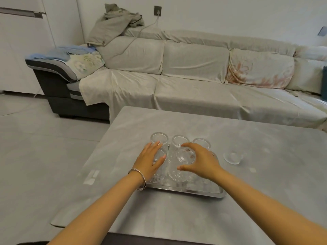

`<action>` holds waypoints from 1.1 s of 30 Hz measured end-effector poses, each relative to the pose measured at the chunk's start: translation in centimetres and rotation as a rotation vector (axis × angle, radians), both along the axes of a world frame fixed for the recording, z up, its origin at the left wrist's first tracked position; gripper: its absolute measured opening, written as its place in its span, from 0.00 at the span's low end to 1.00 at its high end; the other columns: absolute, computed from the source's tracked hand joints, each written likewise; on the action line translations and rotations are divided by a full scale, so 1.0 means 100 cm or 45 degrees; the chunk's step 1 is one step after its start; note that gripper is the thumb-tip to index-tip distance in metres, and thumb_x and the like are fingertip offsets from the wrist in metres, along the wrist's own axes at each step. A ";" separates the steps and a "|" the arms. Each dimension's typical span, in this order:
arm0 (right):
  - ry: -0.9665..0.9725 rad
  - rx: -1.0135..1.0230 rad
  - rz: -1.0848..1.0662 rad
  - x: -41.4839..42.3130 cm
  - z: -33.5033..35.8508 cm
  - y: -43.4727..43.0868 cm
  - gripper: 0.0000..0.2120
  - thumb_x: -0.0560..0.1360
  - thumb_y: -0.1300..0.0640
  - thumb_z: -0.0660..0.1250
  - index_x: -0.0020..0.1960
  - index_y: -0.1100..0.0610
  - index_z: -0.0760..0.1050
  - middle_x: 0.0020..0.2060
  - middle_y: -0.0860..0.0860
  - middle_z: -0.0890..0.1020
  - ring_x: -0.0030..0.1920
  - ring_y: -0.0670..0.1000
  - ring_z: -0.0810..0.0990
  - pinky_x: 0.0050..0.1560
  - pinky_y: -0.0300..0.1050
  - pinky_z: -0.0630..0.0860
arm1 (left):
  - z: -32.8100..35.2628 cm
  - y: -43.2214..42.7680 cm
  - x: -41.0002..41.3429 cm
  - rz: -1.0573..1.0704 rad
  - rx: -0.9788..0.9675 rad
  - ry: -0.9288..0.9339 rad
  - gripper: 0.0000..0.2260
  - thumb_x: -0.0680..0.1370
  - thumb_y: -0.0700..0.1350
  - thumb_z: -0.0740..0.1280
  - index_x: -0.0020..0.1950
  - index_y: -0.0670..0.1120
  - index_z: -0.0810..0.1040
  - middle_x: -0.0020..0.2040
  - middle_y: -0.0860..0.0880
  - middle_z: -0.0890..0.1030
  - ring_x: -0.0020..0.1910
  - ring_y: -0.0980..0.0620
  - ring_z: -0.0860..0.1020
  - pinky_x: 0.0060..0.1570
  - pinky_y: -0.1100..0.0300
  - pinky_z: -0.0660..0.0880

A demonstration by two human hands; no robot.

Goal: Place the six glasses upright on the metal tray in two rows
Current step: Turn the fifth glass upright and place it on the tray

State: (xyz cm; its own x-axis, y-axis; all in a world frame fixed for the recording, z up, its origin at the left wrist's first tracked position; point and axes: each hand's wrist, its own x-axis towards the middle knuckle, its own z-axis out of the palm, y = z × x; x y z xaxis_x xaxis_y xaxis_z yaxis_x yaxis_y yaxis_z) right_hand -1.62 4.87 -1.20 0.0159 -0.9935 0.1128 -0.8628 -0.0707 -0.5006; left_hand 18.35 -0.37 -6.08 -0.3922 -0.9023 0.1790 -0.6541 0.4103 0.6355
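Observation:
A metal tray (203, 192) lies on the grey table, holding several clear ribbed glasses upright. Three stand in the back row: left (159, 138), middle (179, 141), right (202, 143). My left hand (150, 160) wraps the front left glass (157, 177), whose upper part is hidden by the hand. My right hand (200, 160) grips the rim of the front middle glass (185, 156). One more clear glass (233, 156) stands on the table just right of the tray, apart from it.
The grey table (194, 124) ends at a left edge close to the tray. A long sofa (194, 76) under beige covers runs behind the table. A small white patch (92, 176) lies on the table left of the tray.

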 end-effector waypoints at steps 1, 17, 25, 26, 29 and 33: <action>-0.011 0.011 0.004 0.001 -0.003 -0.001 0.38 0.61 0.40 0.77 0.68 0.45 0.67 0.66 0.44 0.74 0.62 0.47 0.74 0.53 0.37 0.69 | 0.000 0.000 0.000 0.000 0.001 -0.004 0.25 0.78 0.56 0.56 0.74 0.50 0.57 0.76 0.52 0.57 0.76 0.52 0.48 0.72 0.56 0.50; 0.074 0.037 0.038 0.011 -0.015 -0.009 0.38 0.63 0.40 0.75 0.69 0.47 0.67 0.67 0.47 0.71 0.63 0.48 0.73 0.58 0.45 0.73 | 0.002 0.001 -0.001 -0.015 0.057 0.088 0.25 0.77 0.55 0.59 0.73 0.51 0.59 0.76 0.52 0.57 0.76 0.51 0.49 0.72 0.55 0.52; -0.111 0.116 0.039 -0.005 -0.002 -0.002 0.35 0.67 0.38 0.71 0.70 0.45 0.65 0.69 0.48 0.67 0.59 0.49 0.74 0.55 0.43 0.73 | 0.011 0.002 0.000 -0.027 0.078 0.122 0.24 0.76 0.55 0.60 0.71 0.51 0.62 0.75 0.51 0.60 0.76 0.51 0.51 0.72 0.55 0.51; -0.118 0.090 0.023 -0.013 0.005 -0.001 0.33 0.67 0.37 0.70 0.69 0.45 0.66 0.68 0.47 0.68 0.56 0.48 0.75 0.52 0.42 0.73 | 0.015 0.000 0.000 -0.027 0.062 0.124 0.24 0.76 0.55 0.61 0.71 0.51 0.63 0.75 0.51 0.62 0.75 0.51 0.53 0.72 0.55 0.52; -0.188 -0.040 -0.053 -0.044 0.027 0.006 0.27 0.69 0.38 0.68 0.66 0.45 0.69 0.62 0.44 0.71 0.52 0.45 0.75 0.47 0.36 0.72 | 0.033 -0.006 -0.008 -0.051 -0.009 0.140 0.24 0.76 0.56 0.61 0.70 0.50 0.66 0.72 0.50 0.67 0.73 0.51 0.61 0.72 0.54 0.58; -0.365 -0.194 -0.247 -0.105 0.044 0.017 0.20 0.73 0.46 0.68 0.63 0.48 0.71 0.60 0.46 0.73 0.53 0.46 0.77 0.49 0.38 0.71 | 0.058 -0.014 -0.047 -0.124 -0.030 0.161 0.24 0.75 0.59 0.59 0.69 0.52 0.66 0.70 0.51 0.69 0.70 0.52 0.64 0.69 0.56 0.60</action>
State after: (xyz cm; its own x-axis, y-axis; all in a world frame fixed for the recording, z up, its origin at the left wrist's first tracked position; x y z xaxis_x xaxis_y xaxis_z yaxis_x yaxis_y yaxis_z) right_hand -12.13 6.56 3.17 -0.2245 -0.9464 0.2323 -0.6940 -0.0121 -0.7198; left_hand 13.66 -1.78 -0.32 -0.4507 -0.8559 0.2535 -0.5256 0.4840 0.6997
